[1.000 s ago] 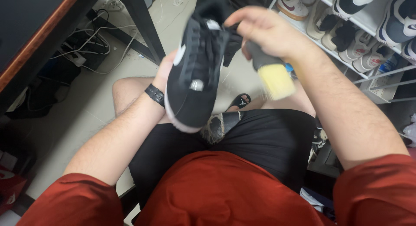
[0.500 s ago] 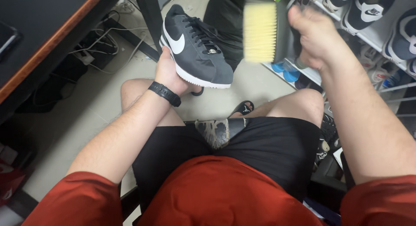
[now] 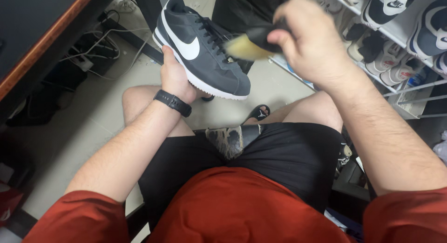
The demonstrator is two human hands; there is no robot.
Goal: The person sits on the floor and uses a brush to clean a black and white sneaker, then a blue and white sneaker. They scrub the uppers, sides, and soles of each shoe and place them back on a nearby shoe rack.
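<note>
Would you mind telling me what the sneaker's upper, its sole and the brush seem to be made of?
The sneaker upper looks like matte dark grey woven fabric, perhaps nylon: it has a fine, even, unshiny surface. Its white sole looks like smooth rubber or foam. The brush, held in the right hand, has pale yellow bristles, blurred, on a dark body, probably plastic. The left hand holds the sneaker from below.
</note>
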